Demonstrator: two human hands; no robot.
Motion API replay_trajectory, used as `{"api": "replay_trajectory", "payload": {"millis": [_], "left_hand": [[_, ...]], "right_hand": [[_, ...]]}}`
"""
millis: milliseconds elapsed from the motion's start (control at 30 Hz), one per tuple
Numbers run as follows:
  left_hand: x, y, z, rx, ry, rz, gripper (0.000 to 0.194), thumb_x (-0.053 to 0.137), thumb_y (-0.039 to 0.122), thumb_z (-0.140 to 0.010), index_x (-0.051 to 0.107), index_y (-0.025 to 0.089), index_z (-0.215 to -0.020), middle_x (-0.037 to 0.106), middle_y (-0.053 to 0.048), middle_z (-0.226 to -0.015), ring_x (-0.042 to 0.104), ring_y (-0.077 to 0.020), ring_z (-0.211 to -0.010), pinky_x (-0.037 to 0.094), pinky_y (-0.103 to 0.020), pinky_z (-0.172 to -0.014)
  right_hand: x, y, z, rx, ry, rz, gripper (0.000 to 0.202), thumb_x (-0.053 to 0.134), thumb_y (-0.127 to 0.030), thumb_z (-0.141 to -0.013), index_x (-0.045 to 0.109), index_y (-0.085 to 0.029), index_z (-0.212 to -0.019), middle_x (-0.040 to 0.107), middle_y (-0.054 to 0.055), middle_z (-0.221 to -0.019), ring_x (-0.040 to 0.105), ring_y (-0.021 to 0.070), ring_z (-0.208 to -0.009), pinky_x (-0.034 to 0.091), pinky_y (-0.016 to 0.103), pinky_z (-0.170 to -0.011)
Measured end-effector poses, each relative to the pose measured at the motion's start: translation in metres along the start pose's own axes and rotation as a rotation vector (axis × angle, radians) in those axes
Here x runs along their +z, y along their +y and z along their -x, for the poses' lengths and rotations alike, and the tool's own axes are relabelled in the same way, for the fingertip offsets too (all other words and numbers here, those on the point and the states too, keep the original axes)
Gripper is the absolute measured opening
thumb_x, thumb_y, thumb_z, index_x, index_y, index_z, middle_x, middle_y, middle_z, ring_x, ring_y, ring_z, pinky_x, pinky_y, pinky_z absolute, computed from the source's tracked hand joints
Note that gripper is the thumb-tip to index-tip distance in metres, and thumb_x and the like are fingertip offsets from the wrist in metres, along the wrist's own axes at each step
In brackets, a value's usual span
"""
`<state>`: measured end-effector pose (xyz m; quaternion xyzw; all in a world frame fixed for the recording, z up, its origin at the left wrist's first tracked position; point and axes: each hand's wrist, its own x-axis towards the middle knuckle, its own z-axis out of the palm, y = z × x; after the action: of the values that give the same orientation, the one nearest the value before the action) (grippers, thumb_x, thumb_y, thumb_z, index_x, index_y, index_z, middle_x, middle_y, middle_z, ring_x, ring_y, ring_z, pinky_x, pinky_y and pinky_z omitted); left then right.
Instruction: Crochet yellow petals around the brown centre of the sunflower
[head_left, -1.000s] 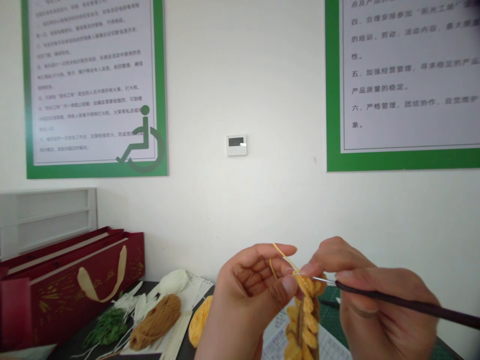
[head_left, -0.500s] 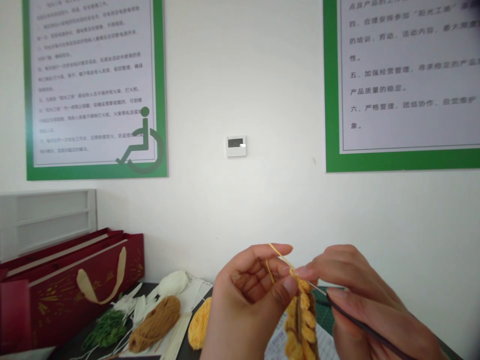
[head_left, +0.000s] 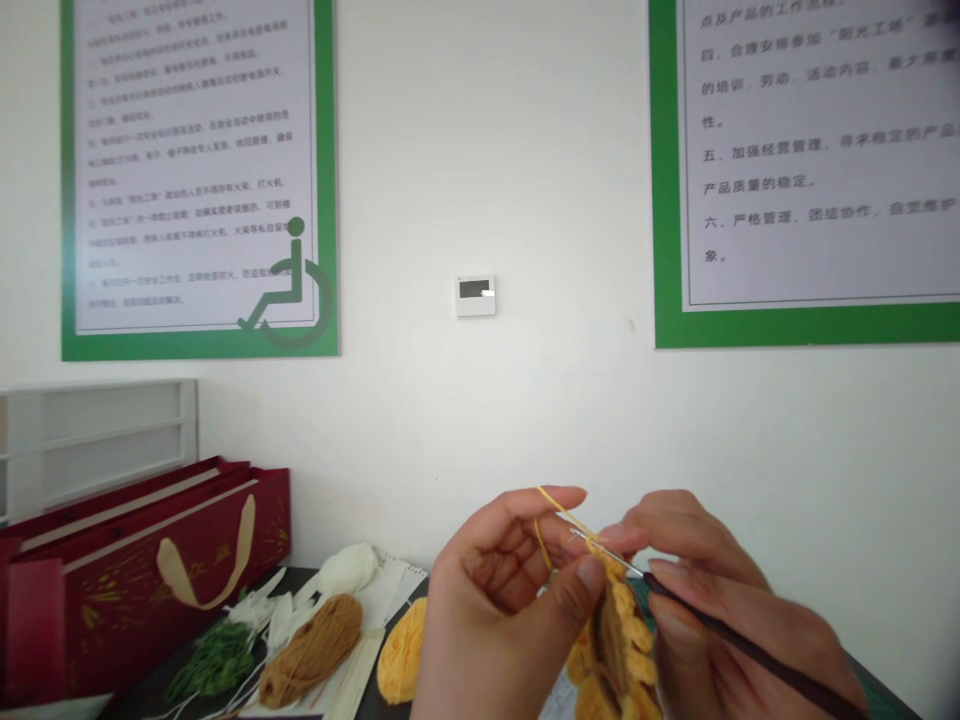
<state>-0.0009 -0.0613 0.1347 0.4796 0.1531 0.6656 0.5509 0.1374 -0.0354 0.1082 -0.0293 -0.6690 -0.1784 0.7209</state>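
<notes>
My left hand (head_left: 510, 590) pinches the top edge of a yellow and brown crochet piece (head_left: 630, 640) between thumb and fingers. A strand of yellow yarn (head_left: 562, 505) runs over its raised index finger down to the stitches. My right hand (head_left: 720, 600) grips a crochet hook (head_left: 720, 630) with a dark handle and a thin metal shaft. The hook's tip passes through a yellow loop at the top of the piece and sticks out toward my left fingers. Yellow petal-like bumps hang along the piece, its lower end cut off by the frame.
On the dark table at left lie a yellow yarn ball (head_left: 403, 655), a brown yarn skein (head_left: 315, 650), green yarn (head_left: 214, 660) and white yarn (head_left: 349, 570). Red gift bags (head_left: 112, 610) stand farther left, before a pale rack (head_left: 112, 430). Behind is a wall with green-framed posters (head_left: 322, 180).
The hook has pushed farther through the loop, so its metal tip now shows beyond the stitches. The crochet piece has turned, showing more of its brown part.
</notes>
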Motion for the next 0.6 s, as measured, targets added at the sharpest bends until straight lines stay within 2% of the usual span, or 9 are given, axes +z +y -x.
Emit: {"api": "replay_trajectory", "payload": {"millis": [133,267,333,467,600], "left_hand": [[0.001,0.001,0.002,0.007,0.018,0.004,0.032,0.096,0.013,-0.065,0.085,0.019,-0.094,0.075,-0.001,-0.070,0.070,-0.0133,-0.069,0.056,-0.020,-0.069],[-0.001,0.001,0.002,-0.013,-0.019,0.057,0.021,0.085,0.023,-0.082,0.085,0.017,-0.102,0.077,-0.006,-0.071,0.070,-0.0168,-0.071,0.056,-0.027,-0.076],[-0.004,0.000,0.001,-0.079,-0.037,0.121,0.019,0.084,0.022,-0.083,0.085,0.017,-0.101,0.076,-0.006,-0.070,0.068,-0.0150,-0.069,0.055,-0.026,-0.076],[-0.011,-0.001,-0.004,-0.244,-0.108,0.247,0.024,0.090,0.016,-0.076,0.085,0.018,-0.099,0.074,-0.003,-0.074,0.067,-0.0117,-0.070,0.054,-0.022,-0.074],[-0.013,-0.004,-0.010,-0.390,-0.146,0.400,0.024,0.091,0.012,-0.072,0.085,0.014,-0.095,0.075,-0.005,-0.078,0.069,-0.0120,-0.071,0.056,-0.022,-0.074]], "right_hand": [[0.004,0.000,0.002,0.068,0.066,-0.027,0.026,0.062,-0.013,-0.097,0.068,-0.024,-0.120,0.077,0.006,-0.104,0.072,0.0247,-0.093,0.056,0.043,-0.071],[0.002,0.003,0.010,0.057,0.045,0.026,0.032,0.064,-0.011,-0.094,0.068,-0.023,-0.123,0.078,0.008,-0.110,0.074,0.0273,-0.094,0.056,0.047,-0.074],[0.001,0.004,0.013,0.047,0.054,0.052,0.034,0.064,-0.011,-0.094,0.068,-0.025,-0.125,0.079,0.008,-0.110,0.075,0.0265,-0.090,0.056,0.046,-0.072],[0.003,0.004,0.012,-0.001,0.064,0.054,0.031,0.064,-0.011,-0.095,0.070,-0.024,-0.123,0.080,0.008,-0.105,0.075,0.0255,-0.086,0.056,0.043,-0.067],[0.007,0.003,0.012,0.017,0.117,0.025,0.030,0.066,-0.010,-0.094,0.072,-0.022,-0.122,0.079,0.009,-0.108,0.073,0.0247,-0.082,0.054,0.043,-0.063]]}}
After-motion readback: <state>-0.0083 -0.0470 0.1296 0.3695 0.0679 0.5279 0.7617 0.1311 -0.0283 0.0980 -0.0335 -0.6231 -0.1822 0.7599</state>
